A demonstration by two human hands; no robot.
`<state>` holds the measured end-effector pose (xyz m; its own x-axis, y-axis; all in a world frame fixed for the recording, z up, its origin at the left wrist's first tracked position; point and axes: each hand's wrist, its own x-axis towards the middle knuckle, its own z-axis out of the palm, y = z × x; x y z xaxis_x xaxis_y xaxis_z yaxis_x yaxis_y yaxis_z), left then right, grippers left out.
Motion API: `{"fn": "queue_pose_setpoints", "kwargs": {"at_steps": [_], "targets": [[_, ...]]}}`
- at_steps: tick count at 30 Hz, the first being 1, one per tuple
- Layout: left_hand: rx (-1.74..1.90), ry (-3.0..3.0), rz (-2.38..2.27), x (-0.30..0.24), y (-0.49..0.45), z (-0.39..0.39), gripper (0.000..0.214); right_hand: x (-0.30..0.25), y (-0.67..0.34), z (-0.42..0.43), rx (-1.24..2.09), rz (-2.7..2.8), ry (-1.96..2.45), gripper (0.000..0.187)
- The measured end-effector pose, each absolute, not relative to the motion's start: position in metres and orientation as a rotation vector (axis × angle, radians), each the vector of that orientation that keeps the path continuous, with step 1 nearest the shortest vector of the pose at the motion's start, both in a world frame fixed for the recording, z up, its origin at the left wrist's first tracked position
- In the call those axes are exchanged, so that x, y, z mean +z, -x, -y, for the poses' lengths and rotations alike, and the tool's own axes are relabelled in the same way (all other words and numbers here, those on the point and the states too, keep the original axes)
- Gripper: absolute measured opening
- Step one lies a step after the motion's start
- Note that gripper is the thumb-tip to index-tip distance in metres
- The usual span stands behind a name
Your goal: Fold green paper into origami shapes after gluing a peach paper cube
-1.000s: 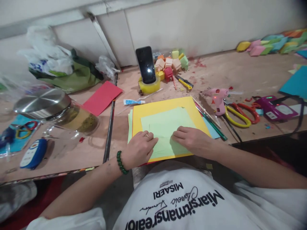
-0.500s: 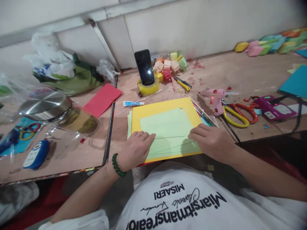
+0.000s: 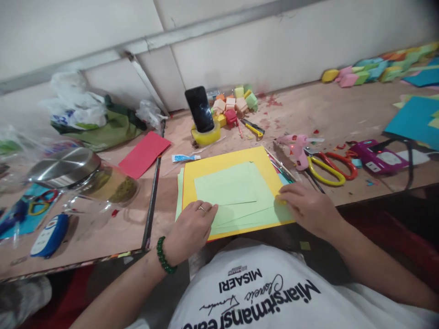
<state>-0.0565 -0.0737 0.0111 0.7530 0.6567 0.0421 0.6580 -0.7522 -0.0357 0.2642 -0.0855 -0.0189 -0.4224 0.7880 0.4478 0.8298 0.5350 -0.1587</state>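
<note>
A light green paper sheet (image 3: 233,189), folded with a crease line across it, lies on a yellow sheet (image 3: 222,162) at the table's near edge. My left hand (image 3: 190,230), with a ring and a green bead bracelet, rests with fingers curled and pressing down on the green paper's left part. My right hand (image 3: 307,208) lies at the paper's right edge, fingers together, fingertips pressing on the sheet's corner.
A black phone (image 3: 199,108) stands in a yellow tape roll. Coloured foam cubes (image 3: 236,103), a pink glue gun (image 3: 297,145), yellow and red scissors (image 3: 331,164), a purple device (image 3: 375,159), a red sheet (image 3: 144,153) and a steel-lidded jar (image 3: 82,173) lie around.
My right hand slid from the middle of the green paper out to its right edge, along the fold. My left hand stayed pressing on the left part. The view tilted slightly.
</note>
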Motion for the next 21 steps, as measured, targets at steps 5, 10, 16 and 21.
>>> {"fn": "queue_pose_setpoints", "kwargs": {"at_steps": [5,10,16,21], "targets": [[-0.117,2.932,1.167,0.024,0.031,0.038,0.025,-0.028,-0.281,0.077,-0.317,2.001,1.916,0.02],[0.062,2.939,1.283,0.02,0.0,0.004,0.057,-0.035,-0.279,0.07,-0.266,1.978,2.044,0.022],[0.077,2.975,1.478,0.017,-0.004,-0.006,0.051,-0.03,-0.284,0.081,-0.342,1.833,1.985,0.022],[-0.161,3.086,1.678,0.008,0.002,-0.009,0.045,-0.026,-0.292,0.098,-0.202,1.766,1.994,0.021]]}}
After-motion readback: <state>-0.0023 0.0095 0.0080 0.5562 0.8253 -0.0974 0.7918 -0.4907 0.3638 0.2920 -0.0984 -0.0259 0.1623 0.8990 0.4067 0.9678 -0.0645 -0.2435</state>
